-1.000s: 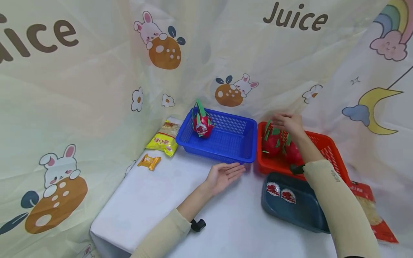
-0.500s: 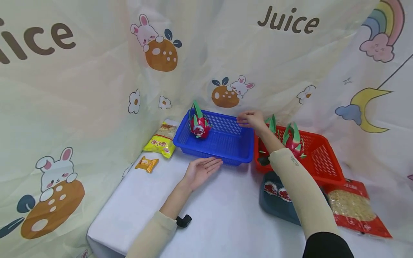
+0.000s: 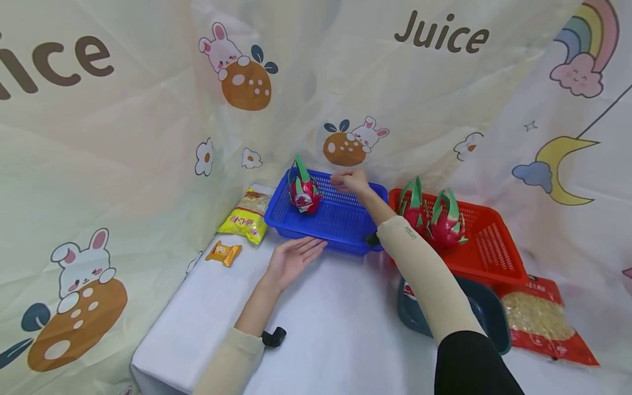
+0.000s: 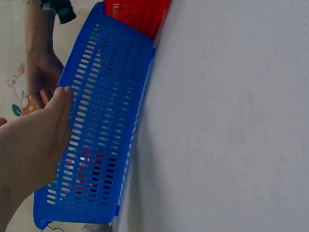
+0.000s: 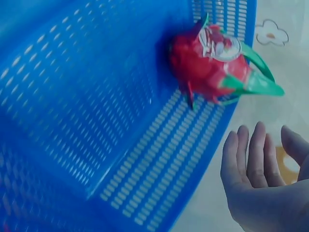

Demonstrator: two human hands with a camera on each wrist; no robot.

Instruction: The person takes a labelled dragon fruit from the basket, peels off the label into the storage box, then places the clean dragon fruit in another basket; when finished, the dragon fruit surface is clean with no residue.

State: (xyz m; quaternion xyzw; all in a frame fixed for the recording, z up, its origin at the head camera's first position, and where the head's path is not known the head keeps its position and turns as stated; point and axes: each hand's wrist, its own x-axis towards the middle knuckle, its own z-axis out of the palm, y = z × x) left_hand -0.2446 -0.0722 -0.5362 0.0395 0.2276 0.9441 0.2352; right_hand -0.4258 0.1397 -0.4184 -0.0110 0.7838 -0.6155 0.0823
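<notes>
My right hand hovers over the back of the blue basket, its fingers loosely bent and holding nothing. Just left of it, a red dragon fruit with green leaves and a round label sits in the basket's left end. The right wrist view shows that dragon fruit close by, apart from the fingertips. My left hand is palm up with straight fingers at the basket's front rim. In the left wrist view, the left hand is beside the basket's slotted wall.
A red basket on the right holds two dragon fruits. In front of it stands a dark teal bin, partly behind my right sleeve. A red bag lies far right. At left are a yellow bag and an orange packet.
My right hand has moved left from above the red basket to over the blue basket. My left hand has shifted left along the blue basket's front.
</notes>
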